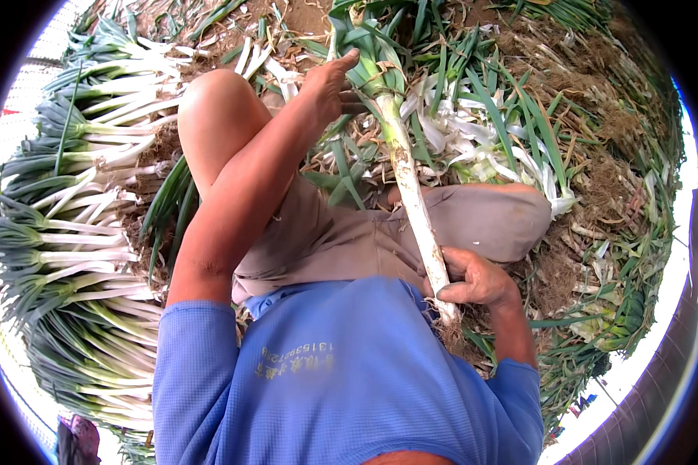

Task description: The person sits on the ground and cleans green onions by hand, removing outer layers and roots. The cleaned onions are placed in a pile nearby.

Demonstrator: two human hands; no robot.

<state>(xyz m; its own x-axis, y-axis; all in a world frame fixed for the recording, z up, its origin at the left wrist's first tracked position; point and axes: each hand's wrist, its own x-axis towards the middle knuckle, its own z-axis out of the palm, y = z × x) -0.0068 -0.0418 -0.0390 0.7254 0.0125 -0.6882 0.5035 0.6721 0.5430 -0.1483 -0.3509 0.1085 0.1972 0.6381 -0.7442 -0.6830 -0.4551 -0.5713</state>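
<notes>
A long green onion (407, 168) lies slantwise across my lap, its white stalk streaked with soil. My right hand (477, 279) grips the lower stalk just above the brown roots (452, 337), thumb on top and the other fingers partly hidden behind it. At the far end, my left hand (330, 84) is beside the green leaves (372, 64), thumb and fingers spread around their left edge. Some left fingertips touch or pass behind the leaves; which of these cannot be made out.
Cleaned green onions (93, 256) lie in a long row at left, roots toward me. Peeled leaves and white skins (459, 128) litter the ground ahead. A heap of untrimmed onions with dry roots (605, 133) is at right. My bent knees (221, 110) flank the workspace.
</notes>
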